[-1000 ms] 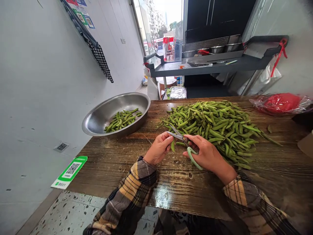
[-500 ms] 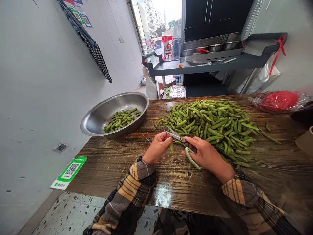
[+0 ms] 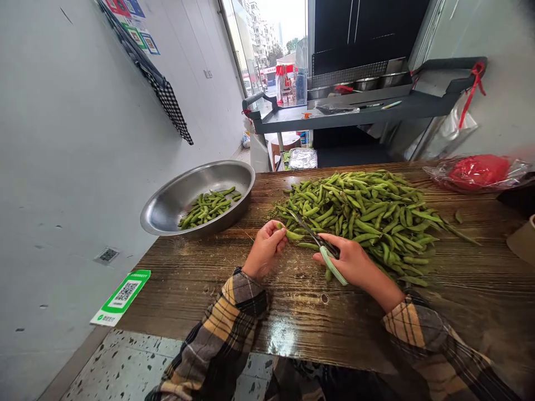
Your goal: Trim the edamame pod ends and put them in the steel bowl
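Between the thumb and fingers of my left hand (image 3: pixel 266 249) is a green soybean pod (image 3: pixel 295 235), partly hidden by the fingertips. My right hand (image 3: pixel 353 260) grips scissors (image 3: pixel 332 266) with pale green handles. Their dark blades point up and left over the near edge of a large pile of soybean pods (image 3: pixel 359 209), apart from the held pod. To the left of my hands, a wide steel basin (image 3: pixel 161 209) contains a smaller heap of pods (image 3: pixel 204 210).
The dark wooden table (image 3: pixel 188 278) carries everything. A red bundle in clear plastic (image 3: pixel 478 171) lies at the right. A green QR-code card (image 3: pixel 121 298) sits at the left edge, by the wall. Beyond the table stands a grey cart (image 3: pixel 355 117).
The scissor blades have swung away from my left fingers and now point up toward the pile. In my left hand, the pod that hung downward now points right.
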Action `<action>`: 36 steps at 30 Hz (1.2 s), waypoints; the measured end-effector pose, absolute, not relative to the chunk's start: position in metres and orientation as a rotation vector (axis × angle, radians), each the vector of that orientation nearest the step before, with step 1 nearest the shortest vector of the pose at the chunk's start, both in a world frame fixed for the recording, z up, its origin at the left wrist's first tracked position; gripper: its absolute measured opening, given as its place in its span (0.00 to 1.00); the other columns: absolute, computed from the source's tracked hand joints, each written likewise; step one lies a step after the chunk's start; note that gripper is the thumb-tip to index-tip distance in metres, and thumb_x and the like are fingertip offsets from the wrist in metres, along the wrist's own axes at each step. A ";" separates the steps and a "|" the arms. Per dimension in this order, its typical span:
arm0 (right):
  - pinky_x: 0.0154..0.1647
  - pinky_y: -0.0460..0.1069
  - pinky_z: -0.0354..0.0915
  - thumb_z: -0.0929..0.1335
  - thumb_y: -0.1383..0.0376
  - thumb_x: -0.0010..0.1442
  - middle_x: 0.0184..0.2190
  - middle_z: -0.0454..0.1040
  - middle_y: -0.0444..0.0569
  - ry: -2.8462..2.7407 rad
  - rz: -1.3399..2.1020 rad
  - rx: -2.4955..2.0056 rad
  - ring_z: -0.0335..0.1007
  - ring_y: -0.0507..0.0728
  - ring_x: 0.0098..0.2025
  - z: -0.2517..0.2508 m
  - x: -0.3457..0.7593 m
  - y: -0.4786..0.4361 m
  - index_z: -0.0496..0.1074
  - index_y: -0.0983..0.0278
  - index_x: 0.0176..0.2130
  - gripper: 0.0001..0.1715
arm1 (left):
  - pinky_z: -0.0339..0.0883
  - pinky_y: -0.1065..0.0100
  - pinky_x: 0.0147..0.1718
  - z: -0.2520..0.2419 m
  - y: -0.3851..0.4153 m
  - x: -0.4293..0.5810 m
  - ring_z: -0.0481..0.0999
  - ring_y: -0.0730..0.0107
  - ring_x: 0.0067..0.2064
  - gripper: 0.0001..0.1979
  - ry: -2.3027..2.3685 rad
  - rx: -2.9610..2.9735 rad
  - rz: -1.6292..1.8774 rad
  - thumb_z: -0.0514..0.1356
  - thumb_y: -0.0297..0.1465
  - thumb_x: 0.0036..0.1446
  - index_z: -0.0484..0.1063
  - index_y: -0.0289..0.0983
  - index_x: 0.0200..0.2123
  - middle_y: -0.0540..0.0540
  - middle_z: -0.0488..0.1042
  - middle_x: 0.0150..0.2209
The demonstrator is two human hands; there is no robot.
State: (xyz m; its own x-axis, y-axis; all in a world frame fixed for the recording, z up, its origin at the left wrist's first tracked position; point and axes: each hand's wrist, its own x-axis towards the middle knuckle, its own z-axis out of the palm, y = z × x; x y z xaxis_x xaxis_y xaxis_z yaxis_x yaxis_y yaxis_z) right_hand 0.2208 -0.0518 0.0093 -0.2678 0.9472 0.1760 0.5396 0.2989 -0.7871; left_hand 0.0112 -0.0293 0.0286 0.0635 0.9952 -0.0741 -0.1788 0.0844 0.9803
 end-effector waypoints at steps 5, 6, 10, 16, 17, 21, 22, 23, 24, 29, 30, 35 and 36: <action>0.42 0.54 0.69 0.70 0.52 0.53 0.40 0.79 0.55 -1.863 0.895 -1.366 0.76 0.63 0.42 0.009 0.222 -0.051 0.70 0.68 0.54 0.34 | 0.42 0.77 0.16 0.031 -0.030 0.012 0.56 0.84 0.18 0.13 1.029 0.989 1.361 0.64 0.33 0.49 0.64 0.35 0.34 0.53 0.70 0.24; 0.42 0.54 0.68 0.69 0.51 0.53 0.39 0.79 0.54 -1.867 0.928 -1.364 0.76 0.62 0.41 0.009 0.222 -0.051 0.70 0.68 0.55 0.35 | 0.43 0.77 0.16 0.030 -0.030 0.012 0.56 0.84 0.18 0.13 1.019 0.991 1.378 0.64 0.33 0.49 0.64 0.35 0.34 0.53 0.71 0.24; 0.38 0.52 0.68 0.70 0.51 0.52 0.35 0.79 0.51 -1.869 1.006 -1.326 0.75 0.60 0.38 0.010 0.220 -0.053 0.70 0.65 0.54 0.34 | 0.45 0.77 0.16 0.028 -0.030 0.014 0.56 0.84 0.18 0.13 0.979 1.018 1.411 0.64 0.33 0.50 0.65 0.35 0.35 0.52 0.71 0.25; 0.40 0.53 0.67 0.71 0.52 0.50 0.34 0.78 0.51 -1.889 0.947 -1.361 0.74 0.60 0.37 0.017 0.217 -0.056 0.71 0.67 0.54 0.35 | 0.46 0.76 0.18 0.025 -0.033 0.020 0.57 0.84 0.18 0.14 0.961 1.081 1.387 0.65 0.34 0.50 0.64 0.36 0.35 0.52 0.72 0.26; 0.40 0.53 0.67 0.70 0.52 0.50 0.35 0.78 0.51 -1.896 0.945 -1.367 0.74 0.60 0.37 0.018 0.216 -0.057 0.70 0.67 0.54 0.36 | 0.46 0.76 0.18 0.025 -0.034 0.021 0.57 0.84 0.18 0.13 0.953 1.096 1.374 0.65 0.34 0.50 0.64 0.36 0.35 0.52 0.72 0.26; 0.39 0.53 0.66 0.68 0.51 0.53 0.37 0.78 0.52 -1.900 0.957 -1.376 0.73 0.60 0.37 0.020 0.216 -0.057 0.70 0.68 0.54 0.34 | 0.47 0.76 0.18 0.026 -0.037 0.024 0.57 0.84 0.18 0.14 0.941 1.123 1.331 0.65 0.35 0.51 0.63 0.36 0.35 0.51 0.73 0.26; 0.39 0.53 0.66 0.68 0.50 0.54 0.37 0.78 0.53 -1.900 0.946 -1.373 0.73 0.60 0.37 0.020 0.216 -0.057 0.71 0.68 0.53 0.33 | 0.47 0.76 0.18 0.026 -0.037 0.024 0.57 0.84 0.18 0.14 0.942 1.118 1.330 0.65 0.35 0.51 0.63 0.36 0.35 0.51 0.73 0.26; 0.39 0.53 0.66 0.68 0.50 0.54 0.38 0.78 0.53 -1.902 0.931 -1.369 0.73 0.60 0.37 0.019 0.216 -0.057 0.71 0.68 0.53 0.33 | 0.47 0.76 0.18 0.026 -0.037 0.024 0.57 0.84 0.18 0.15 0.943 1.111 1.333 0.66 0.35 0.50 0.63 0.36 0.35 0.51 0.72 0.26; 0.39 0.53 0.66 0.67 0.50 0.55 0.38 0.78 0.53 -1.904 0.917 -1.365 0.73 0.60 0.37 0.018 0.216 -0.057 0.71 0.68 0.52 0.33 | 0.47 0.76 0.18 0.026 -0.036 0.024 0.57 0.84 0.18 0.15 0.944 1.106 1.338 0.66 0.35 0.50 0.63 0.36 0.35 0.52 0.72 0.26; 0.40 0.53 0.68 0.68 0.51 0.55 0.42 0.79 0.57 -1.922 0.881 -1.320 0.75 0.62 0.39 0.013 0.217 -0.056 0.71 0.71 0.53 0.34 | 0.46 0.77 0.18 0.026 -0.034 0.022 0.57 0.84 0.18 0.14 0.963 1.091 1.358 0.65 0.35 0.51 0.64 0.36 0.34 0.53 0.70 0.24; 0.41 0.53 0.69 0.69 0.52 0.55 0.42 0.79 0.57 -1.926 0.872 -1.305 0.75 0.62 0.40 0.012 0.217 -0.056 0.72 0.70 0.53 0.33 | 0.46 0.77 0.18 0.026 -0.034 0.022 0.57 0.84 0.18 0.13 0.966 1.087 1.359 0.65 0.35 0.51 0.64 0.36 0.33 0.53 0.69 0.24; 0.45 0.53 0.68 0.68 0.55 0.56 0.46 0.78 0.59 -1.955 0.844 -1.232 0.75 0.63 0.45 0.011 0.216 -0.055 0.73 0.69 0.52 0.28 | 0.46 0.78 0.17 0.027 -0.032 0.022 0.56 0.84 0.19 0.12 0.994 1.083 1.379 0.65 0.34 0.51 0.64 0.36 0.31 0.54 0.67 0.23; 0.45 0.53 0.68 0.68 0.55 0.57 0.45 0.78 0.59 -1.965 0.846 -1.231 0.76 0.63 0.44 0.012 0.216 -0.055 0.73 0.70 0.51 0.28 | 0.46 0.78 0.17 0.027 -0.032 0.021 0.56 0.84 0.19 0.12 1.006 1.081 1.386 0.65 0.34 0.51 0.64 0.36 0.31 0.54 0.67 0.23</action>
State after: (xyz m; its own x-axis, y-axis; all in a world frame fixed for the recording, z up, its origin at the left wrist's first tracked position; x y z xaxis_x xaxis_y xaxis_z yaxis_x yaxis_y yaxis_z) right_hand 0.2157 -0.0553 0.0118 -0.3384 0.9212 0.1919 0.4940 0.3475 -0.7970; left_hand 0.0212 -0.0320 0.0270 -0.0291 0.9964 0.0794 -0.2330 -0.0840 0.9688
